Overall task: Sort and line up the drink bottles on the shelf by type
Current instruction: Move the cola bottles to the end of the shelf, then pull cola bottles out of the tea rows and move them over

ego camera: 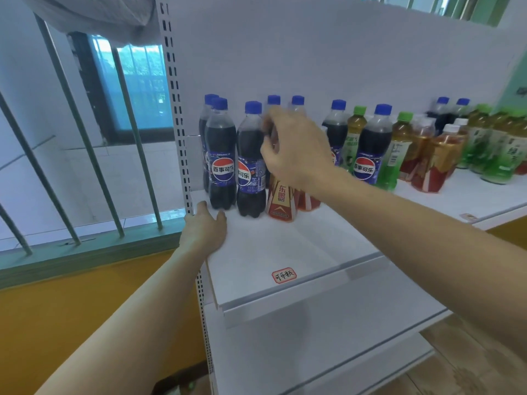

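Blue-capped dark cola bottles (221,155); left hand (204,233) flat on shelf (285,252), right hand (296,146) grip unclear.

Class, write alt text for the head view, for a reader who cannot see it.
A person's right hand reaches over a red-and-gold bottle among blue-capped cola bottles on a white shelf, while the left hand rests at the shelf's left edge. Green tea bottles stand further right.
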Tool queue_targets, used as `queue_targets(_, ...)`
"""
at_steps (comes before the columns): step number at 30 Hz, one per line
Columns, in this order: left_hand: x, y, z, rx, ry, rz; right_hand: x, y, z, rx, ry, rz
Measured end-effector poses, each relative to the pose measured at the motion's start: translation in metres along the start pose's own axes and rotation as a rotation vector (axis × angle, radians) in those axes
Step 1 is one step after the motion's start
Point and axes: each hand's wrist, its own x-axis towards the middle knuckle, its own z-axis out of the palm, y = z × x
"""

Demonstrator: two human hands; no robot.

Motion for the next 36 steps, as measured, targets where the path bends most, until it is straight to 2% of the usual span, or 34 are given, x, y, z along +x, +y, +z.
queue_targets(2,-0.006,0.0,-0.002,0.117,0.042,0.03,-0.035,0.013,0.004,0.027,-0.08,0.027)
queue_targets(5,-0.019,0.002,-0.008,0.446,0.121,0.092,-0.083,0.049,0.005,-0.031,-0.196,0.068)
queue_targets(11,-0.061,0.013,-0.02,0.728,0.098,0.186,-0.13,0.145,-0.012,-0.179,-0.428,0.367)
queue_targets(15,-0.107,0.05,-0.006,0.684,-0.003,0.382,-0.141,0.197,-0.011,-0.146,-0.473,0.439)
queue_targets(22,-0.117,0.131,0.075,0.544,-0.184,0.616,-0.148,0.22,-0.001,0.071,-0.455,0.344)
queue_targets(25,-0.106,0.16,0.104,0.472,-0.19,0.614,-0.154,0.225,-0.003,0.114,-0.462,0.314)
queue_targets(30,-0.103,0.2,0.145,0.448,-0.181,0.533,-0.162,0.261,-0.032,0.14,-0.555,0.162)
queue_targets(36,-0.11,0.247,0.192,0.452,-0.127,0.477,-0.173,0.354,-0.061,0.005,-0.493,0.243)
